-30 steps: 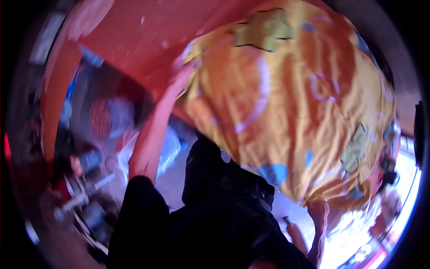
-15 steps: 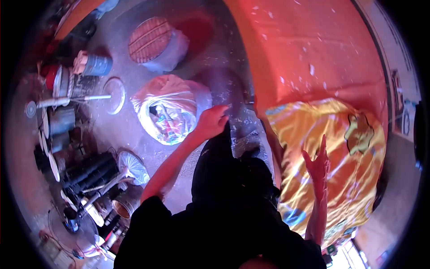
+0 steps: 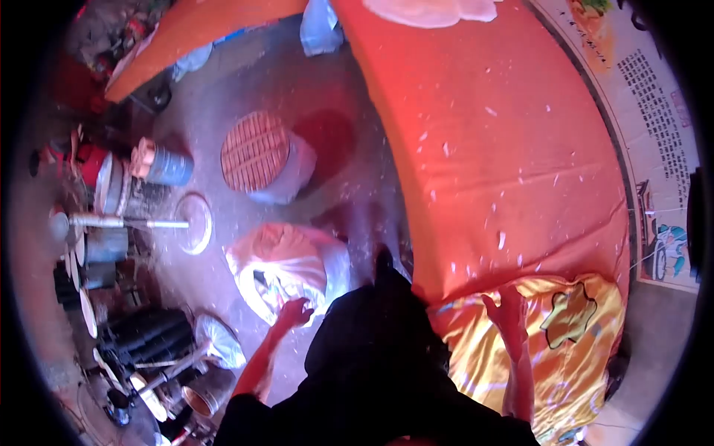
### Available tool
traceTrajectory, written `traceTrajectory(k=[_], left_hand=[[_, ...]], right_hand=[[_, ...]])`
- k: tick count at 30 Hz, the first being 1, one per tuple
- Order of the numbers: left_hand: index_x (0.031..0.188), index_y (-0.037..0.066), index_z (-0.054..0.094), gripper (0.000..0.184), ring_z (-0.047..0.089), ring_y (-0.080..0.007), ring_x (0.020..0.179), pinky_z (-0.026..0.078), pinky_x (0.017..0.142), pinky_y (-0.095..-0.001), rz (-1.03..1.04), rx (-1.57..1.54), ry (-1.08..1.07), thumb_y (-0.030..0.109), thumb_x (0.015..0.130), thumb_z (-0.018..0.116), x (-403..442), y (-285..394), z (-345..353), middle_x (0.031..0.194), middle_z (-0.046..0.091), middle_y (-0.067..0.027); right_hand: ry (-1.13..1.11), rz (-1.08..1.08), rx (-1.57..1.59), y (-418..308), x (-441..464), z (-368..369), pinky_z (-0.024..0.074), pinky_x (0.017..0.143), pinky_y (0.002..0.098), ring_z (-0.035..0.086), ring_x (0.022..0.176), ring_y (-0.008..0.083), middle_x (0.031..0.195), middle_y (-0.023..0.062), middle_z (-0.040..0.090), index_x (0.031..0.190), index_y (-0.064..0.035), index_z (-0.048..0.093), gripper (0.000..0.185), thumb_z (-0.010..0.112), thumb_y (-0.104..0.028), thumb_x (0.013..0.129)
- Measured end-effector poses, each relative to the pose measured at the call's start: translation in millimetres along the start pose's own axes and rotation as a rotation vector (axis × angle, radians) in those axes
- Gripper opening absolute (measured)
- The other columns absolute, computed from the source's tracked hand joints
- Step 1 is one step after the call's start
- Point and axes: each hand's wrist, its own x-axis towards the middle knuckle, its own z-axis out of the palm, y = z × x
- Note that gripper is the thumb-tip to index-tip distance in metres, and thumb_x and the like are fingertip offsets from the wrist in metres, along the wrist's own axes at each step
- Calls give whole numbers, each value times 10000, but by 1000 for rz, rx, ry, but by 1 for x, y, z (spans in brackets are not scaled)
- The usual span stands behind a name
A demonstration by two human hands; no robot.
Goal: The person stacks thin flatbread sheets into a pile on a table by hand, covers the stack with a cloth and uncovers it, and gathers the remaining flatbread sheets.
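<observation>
My left hand (image 3: 297, 312), fingers loosely bent and holding nothing visible, is over the near edge of a container lined with a pale bag (image 3: 327, 264). Crumpled scraps show inside it. Thumb apart from its fingers, my right hand (image 3: 509, 312) is at the upper edge of a shiny yellow patterned cloth (image 3: 476, 346). I see nothing held in it, and whether it touches the cloth is unclear. That cloth lies over one end of a long table covered in orange (image 3: 513, 201). A dull yellow-green patch with a dark outline (image 3: 569, 316) marks the cloth.
White flecks dot the orange cover. A round slatted stool top (image 3: 255, 152) stands on the floor beyond the bagged container. To the left are a round metal base with a pole (image 3: 195, 223), a blue bucket (image 3: 171, 167) and black stacked items (image 3: 149, 334). A printed poster (image 3: 654, 111) hangs right.
My view has shifted forward, so the floor things and table appear lower. My left hand has moved left toward the bagged container; my right hand is now nearer the yellow cloth's upper edge.
</observation>
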Motion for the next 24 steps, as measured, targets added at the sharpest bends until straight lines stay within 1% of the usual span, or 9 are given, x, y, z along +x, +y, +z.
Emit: traceTrajectory(k=[2, 4, 6, 10, 13, 18, 19, 22, 24], left_hand=[[1209, 64, 660, 485, 701, -358, 953, 554, 848, -449, -41, -5, 53, 389, 852, 701, 9, -6, -14, 999, 727, -181], [1207, 76, 663, 477, 709, -340, 937, 558, 838, -431, -143, -142, 94, 390, 851, 705, 10, 16, -50, 985, 730, -175], [1212, 103, 674, 467, 712, -332, 924, 557, 846, -415, -190, -205, 47, 393, 847, 710, 15, 22, -75, 996, 732, -170], [1184, 96, 687, 438, 717, -316, 920, 562, 835, -407, -247, -221, 13, 381, 852, 699, 55, 0, -93, 1022, 733, -169], [1161, 77, 689, 430, 720, -298, 930, 563, 835, -384, -168, -270, 76, 373, 850, 711, 91, -17, -106, 992, 735, -177], [1153, 67, 703, 416, 716, -253, 973, 553, 851, -361, -171, -374, 39, 344, 847, 748, 170, -22, -174, 979, 741, -169], [1157, 53, 693, 387, 731, -222, 904, 566, 800, -355, -97, -309, 54, 310, 870, 730, 190, -28, -189, 946, 741, -169], [1166, 54, 683, 352, 740, -214, 804, 574, 742, -347, -284, -610, 62, 265, 885, 710, 238, -51, -241, 894, 740, -153], [1140, 48, 676, 285, 720, -178, 692, 569, 654, -332, -147, -654, 180, 196, 897, 688, 273, -61, -283, 788, 722, -97]], right_hand=[[-32, 52, 40, -12, 49, 4, 527, 687, 458, 673, 819, 365, 902, 171, 688, 1003, -36, 691, 409, 826, -312, 734], [38, -5, 38, -36, 101, 4, 535, 730, 481, 655, 837, 404, 962, 204, 671, 1097, -31, 655, 446, 800, -278, 755], [22, -10, 96, -53, 148, 8, 525, 746, 518, 636, 864, 434, 1005, 232, 652, 1132, -32, 626, 465, 776, -280, 768], [183, -104, 160, -78, 237, 31, 503, 872, 513, 569, 1061, 425, 1218, 225, 586, 1194, -17, 607, 537, 779, -261, 747], [270, -125, 168, -97, 309, 45, 460, 976, 502, 495, 1194, 411, 1377, 193, 497, 1232, -1, 588, 594, 788, -229, 721], [387, -135, 41, -144, 415, 59, 384, 1033, 588, 446, 1243, 495, 1382, 267, 470, 1299, -2, 556, 644, 725, -361, 792], [383, -127, 4, -155, 427, 64, 361, 1049, 610, 429, 1261, 515, 1390, 292, 457, 1318, 0, 547, 662, 705, -395, 811], [456, -89, -154, -163, 448, 97, 285, 1092, 653, 354, 1319, 561, 1424, 364, 393, 1390, 4, 489, 735, 643, -474, 854], [423, -27, -164, -169, 464, 104, 234, 1129, 652, 288, 1373, 570, 1468, 393, 328, 1422, 13, 459, 759, 627, -479, 869]])
